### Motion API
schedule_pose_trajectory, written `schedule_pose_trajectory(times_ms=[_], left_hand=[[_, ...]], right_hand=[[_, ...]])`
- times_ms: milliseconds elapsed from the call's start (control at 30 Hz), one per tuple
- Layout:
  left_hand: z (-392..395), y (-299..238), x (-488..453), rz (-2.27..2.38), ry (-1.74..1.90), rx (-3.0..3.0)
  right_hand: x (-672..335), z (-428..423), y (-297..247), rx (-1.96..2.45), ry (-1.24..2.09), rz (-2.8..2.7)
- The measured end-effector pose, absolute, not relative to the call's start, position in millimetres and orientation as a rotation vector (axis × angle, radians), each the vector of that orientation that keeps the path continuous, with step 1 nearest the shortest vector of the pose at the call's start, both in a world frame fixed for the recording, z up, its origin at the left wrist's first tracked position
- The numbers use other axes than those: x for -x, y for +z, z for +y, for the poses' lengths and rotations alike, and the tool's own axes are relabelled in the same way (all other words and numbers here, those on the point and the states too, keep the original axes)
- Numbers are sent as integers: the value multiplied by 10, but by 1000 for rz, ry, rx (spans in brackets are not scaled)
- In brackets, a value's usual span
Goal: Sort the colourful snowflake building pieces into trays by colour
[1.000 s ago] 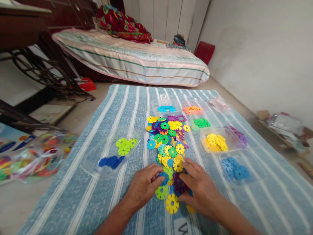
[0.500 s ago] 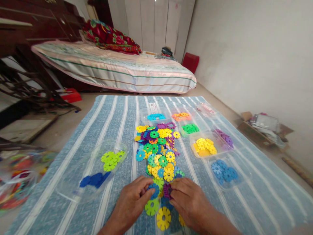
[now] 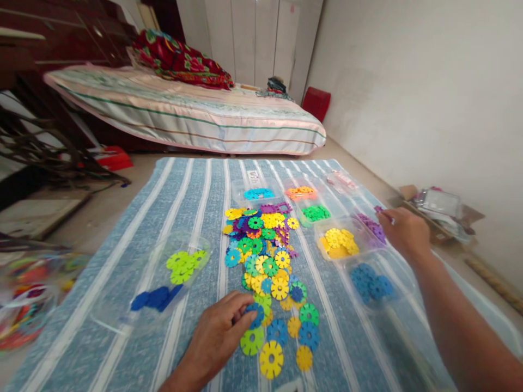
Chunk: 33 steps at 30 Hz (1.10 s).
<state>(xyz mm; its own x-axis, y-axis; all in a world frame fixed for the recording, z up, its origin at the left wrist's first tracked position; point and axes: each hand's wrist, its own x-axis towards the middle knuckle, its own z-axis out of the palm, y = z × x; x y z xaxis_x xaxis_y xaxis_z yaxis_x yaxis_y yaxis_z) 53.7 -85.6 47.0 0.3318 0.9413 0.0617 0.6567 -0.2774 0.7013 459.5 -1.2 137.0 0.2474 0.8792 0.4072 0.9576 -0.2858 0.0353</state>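
Note:
A heap of coloured plastic snowflake discs (image 3: 267, 256) lies in the middle of a blue striped cloth (image 3: 188, 196). My left hand (image 3: 218, 335) rests at the near end of the heap, fingers curled on a blue disc (image 3: 255, 314). My right hand (image 3: 402, 231) is out to the right over the clear tray of purple discs (image 3: 373, 227), pinching a purple disc (image 3: 379, 209). Other clear trays hold yellow discs (image 3: 338, 242), blue discs (image 3: 371, 283), green discs (image 3: 316, 213), orange discs (image 3: 301, 192) and cyan discs (image 3: 258, 194).
A clear tray at the left holds lime discs (image 3: 183, 261) and dark blue discs (image 3: 157, 298). A bag of mixed discs (image 3: 28, 294) lies off the cloth at the far left. A mattress (image 3: 183, 111) lies beyond; a cardboard box (image 3: 439, 209) stands by the right wall.
My right hand has left the near end of the heap and swung right to the purple tray with a purple disc. My left hand stays on the blue disc.

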Motion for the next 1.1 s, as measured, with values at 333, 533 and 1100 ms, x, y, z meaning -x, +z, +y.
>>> schedule_pose_trajectory(times_ms=[333, 533, 1100], left_hand=[[-879, 562, -585, 1397, 660, -1981], [-884, 559, -585, 1375, 656, -1988], [-898, 554, -576, 1416, 632, -1990]], right_hand=[[-3961, -510, 1134, 1700, -111, -1962], [-3193, -888, 860, 1402, 282, -2244], [-2959, -980, 494, 1491, 280, -2206]])
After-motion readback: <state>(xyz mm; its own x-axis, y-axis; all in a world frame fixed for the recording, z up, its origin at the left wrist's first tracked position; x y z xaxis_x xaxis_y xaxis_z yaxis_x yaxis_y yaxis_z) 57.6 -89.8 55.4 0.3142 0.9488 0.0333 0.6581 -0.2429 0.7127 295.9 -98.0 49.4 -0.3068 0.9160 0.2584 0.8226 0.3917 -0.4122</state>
